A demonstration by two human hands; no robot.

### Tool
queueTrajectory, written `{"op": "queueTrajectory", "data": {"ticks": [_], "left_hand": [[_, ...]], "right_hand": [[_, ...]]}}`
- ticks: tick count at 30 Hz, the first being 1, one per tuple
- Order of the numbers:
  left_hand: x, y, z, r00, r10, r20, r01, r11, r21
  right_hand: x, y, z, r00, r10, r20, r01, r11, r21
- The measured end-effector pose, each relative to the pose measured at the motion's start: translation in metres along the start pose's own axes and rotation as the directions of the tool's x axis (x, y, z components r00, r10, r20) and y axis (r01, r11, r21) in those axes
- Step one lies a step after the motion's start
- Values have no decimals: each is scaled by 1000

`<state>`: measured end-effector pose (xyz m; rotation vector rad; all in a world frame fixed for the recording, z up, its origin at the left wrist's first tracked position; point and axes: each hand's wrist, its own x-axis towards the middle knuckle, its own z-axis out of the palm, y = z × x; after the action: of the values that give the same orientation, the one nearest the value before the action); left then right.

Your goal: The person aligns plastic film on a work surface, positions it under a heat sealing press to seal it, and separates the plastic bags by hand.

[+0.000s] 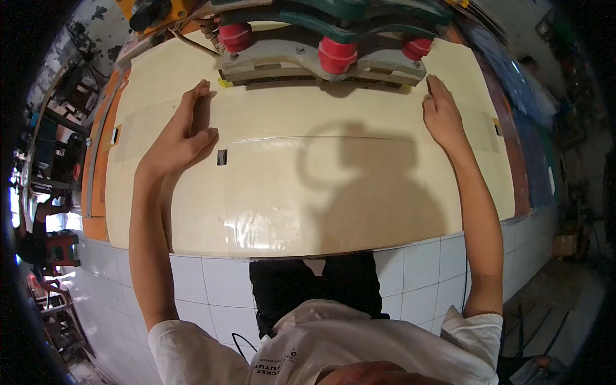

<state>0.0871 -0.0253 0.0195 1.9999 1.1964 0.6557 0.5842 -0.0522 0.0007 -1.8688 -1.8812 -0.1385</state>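
While both bare hands flank the machine [276,58], the cream sheet [269,112] lies spread across the table under them

Head view now, and the left hand [179,138] is loosely open, fingers together and reaching forward, thumb well out, gripping nothing that shows; over on the other side the right hand [443,112] points ahead with fingers fairly straight, fingertips just beside the machine's end, no object visible, its underside hidden; red knobs [337,58] sit up front between them, a small dark patch [222,157] just beside the left thumb; that sheet looks smooth and glossy, so likely slippery, probably light and bendy, best steadied with flat palms and held by its outer edges, not pinched mid-surface
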Motion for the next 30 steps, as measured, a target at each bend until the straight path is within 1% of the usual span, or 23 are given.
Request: {"op": "queueTrajectory", "data": {"ticks": [3, 6, 8, 12, 17, 21, 23, 24, 26, 27, 29, 30], "left_hand": [[0, -2, -1, 1000, 2, -8, -2, 1000, 15], [0, -2, 0, 1000, -6, -3, 6, 1000, -13], [1, -8, 1, 1000, -14, 6, 14, 997, -74], [1, -8, 2, 1000, -5, 0, 5, 994, -111], [1, -8, 3, 1000, -6, -3, 5, 975, -224], [-1, -3, 3, 1000, -7, -10, 6, 988, -156], [-4, 8, 4, 999, -46, -20, 41, 975, -218], [-6, 15, 4, 997, -60, -39, 50, 976, -212], [-8, 27, 4, 988, -154, 15, 151, 947, -282], [-10, 31, 4, 986, -168, -4, 160, 947, -278], [-12, 35, 2, 983, -181, 31, 182, 931, -316], [-11, 30, 2, 982, -186, 26, 184, 925, -333]], "right_hand": [[1, 0, 0, 1000, 1, 15, -1, 1000, -5], [2, 1, 1, 1000, 0, 24, 0, 1000, -25], [1, 0, 0, 1000, 5, 28, -4, 1000, -27], [2, 0, 0, 999, 6, 32, -5, 999, -31], [3, 0, 0, 1000, -9, 29, 10, 999, -31], [1, 2, 0, 1000, -27, 11, 27, 998, -51], [2, 0, 1, 999, -48, 12, 49, 998, -34], [1, 1, 1, 999, -38, 7, 38, 998, -41], [1, 2, 2, 1000, -23, 8, 23, 999, -35], [1, 3, 3, 999, -42, 11, 42, 999, -21], [2, 4, 3, 999, -6, 33, 7, 1000, -20], [3, 4, 2, 999, -21, 41, 22, 999, -29]]}}
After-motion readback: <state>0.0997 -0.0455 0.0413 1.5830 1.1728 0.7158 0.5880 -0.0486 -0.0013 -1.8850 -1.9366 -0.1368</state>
